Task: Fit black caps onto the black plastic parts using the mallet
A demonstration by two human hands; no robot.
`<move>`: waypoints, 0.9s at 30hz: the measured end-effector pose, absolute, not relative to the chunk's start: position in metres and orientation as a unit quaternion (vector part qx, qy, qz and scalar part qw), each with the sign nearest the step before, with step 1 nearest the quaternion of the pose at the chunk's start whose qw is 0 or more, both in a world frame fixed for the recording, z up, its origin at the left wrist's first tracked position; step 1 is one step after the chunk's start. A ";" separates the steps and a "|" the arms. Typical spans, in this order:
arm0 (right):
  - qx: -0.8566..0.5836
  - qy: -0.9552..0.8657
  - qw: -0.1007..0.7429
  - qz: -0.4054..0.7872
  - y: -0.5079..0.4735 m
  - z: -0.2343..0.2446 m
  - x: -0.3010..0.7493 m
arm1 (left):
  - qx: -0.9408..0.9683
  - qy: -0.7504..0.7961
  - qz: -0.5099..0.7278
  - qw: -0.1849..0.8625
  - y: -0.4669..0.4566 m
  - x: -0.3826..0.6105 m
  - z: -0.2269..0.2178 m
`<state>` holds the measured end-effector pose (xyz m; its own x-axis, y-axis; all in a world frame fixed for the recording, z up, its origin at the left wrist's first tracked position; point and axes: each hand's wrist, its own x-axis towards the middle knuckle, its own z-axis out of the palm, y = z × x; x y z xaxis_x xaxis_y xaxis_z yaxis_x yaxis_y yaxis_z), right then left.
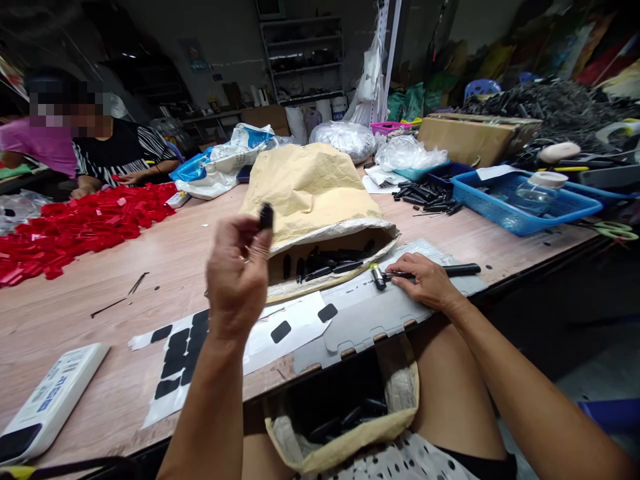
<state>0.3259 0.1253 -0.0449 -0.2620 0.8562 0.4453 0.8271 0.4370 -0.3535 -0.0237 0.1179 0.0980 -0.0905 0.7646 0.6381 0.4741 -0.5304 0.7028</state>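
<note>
Nearest, short of the paper sack (310, 177): lap bag (375, 430), mouth open, dark pieces inside, count not to be told; best left gaping, free of forearms. Before the sack, to its left: white sheet (300, 325) with black patches; advisable to keep wrist and tool off it. Before the sack mouth, toward its right: grey board (345, 343), lying flat; probably the steadiest footing for tool work. On that board, at the right end of the sack mouth: hammer (379, 277), handle pointing rightward, right hand (423, 280) closed around it close to the head; short hold good for control, one farther back likely better for force. Before the sack's left side, raised: left hand (240, 267), slightly blurred, pinching one black piece (267, 217) between thumb and fingers; contact with sack not to be told. Best held by one end, fingertips well away from the hammer head. In the sack mouth: more black pieces (330, 263); better handled singly. Beyond, right of the sack: loose black pieces (430, 193), then blue basket (530, 217). Beyond, left of the sack: red parts (90, 227), best kept unmixed.
</note>
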 end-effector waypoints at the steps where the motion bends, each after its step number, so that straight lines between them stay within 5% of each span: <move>1: -0.530 -0.794 0.298 0.026 0.125 -0.045 0.326 | 0.697 0.466 0.523 0.154 0.117 -0.022 0.089; 5: -0.528 -0.794 0.302 0.029 0.125 -0.044 0.324 | 0.782 0.478 0.347 0.199 0.105 -0.010 0.027; 10: -0.518 -0.801 0.300 0.026 0.127 -0.046 0.326 | 0.795 0.491 0.300 0.191 0.103 -0.005 -0.025; 16: -0.481 -0.823 0.301 0.007 0.128 -0.035 0.322 | 0.790 0.489 0.307 0.207 0.111 -0.009 -0.032; 27: -0.408 -0.772 0.472 0.117 0.088 0.008 0.214 | 0.774 0.491 0.310 0.252 0.111 -0.011 -0.030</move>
